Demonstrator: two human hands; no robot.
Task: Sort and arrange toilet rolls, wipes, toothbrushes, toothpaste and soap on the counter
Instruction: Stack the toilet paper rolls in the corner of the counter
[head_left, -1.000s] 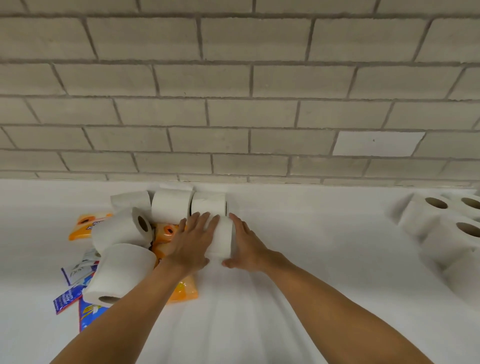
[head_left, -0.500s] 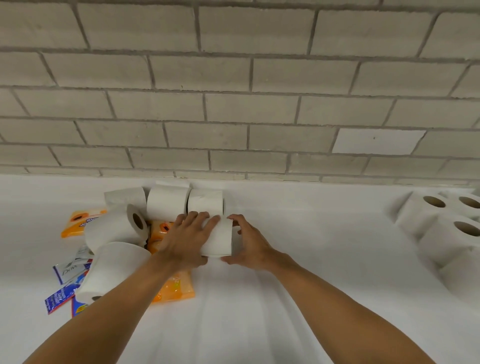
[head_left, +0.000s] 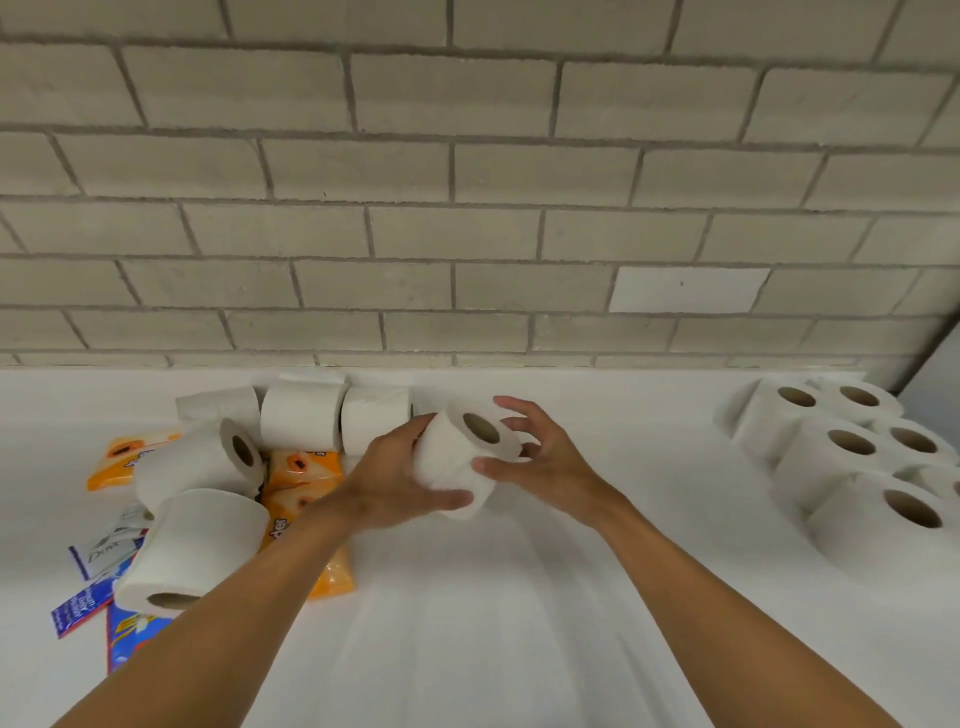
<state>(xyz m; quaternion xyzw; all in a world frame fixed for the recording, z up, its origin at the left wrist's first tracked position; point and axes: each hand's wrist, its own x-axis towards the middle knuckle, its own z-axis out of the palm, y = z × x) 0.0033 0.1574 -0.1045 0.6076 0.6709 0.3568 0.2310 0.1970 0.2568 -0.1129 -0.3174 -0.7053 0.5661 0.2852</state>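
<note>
Both hands meet over the white table, each grasping the same toilet roll. The left hand wraps the roll's left side, with the thumb lying along its near edge. The right hand takes the right side: its thumb presses on the paper and its fingers curve, spread, round the far end. The roll sits tilted between the palms, its cardboard core facing up and toward the camera. Whether its lower edge touches the table cannot be told.

Just left of the hands, a row of three rolls lies on its side near the brick wall. In front of that row a lying roll points its core to the right, and a larger-looking near roll lies closest to the left forearm. Orange wipes packs show between and under these rolls, and one more orange pack lies at the far left. A white Dove soap packet and blue and red packages poke out from beneath the near roll; their contents are too small to read.

Well apart, at the table's right end, a cluster of upright rolls stands packed together, cores facing up.
</note>
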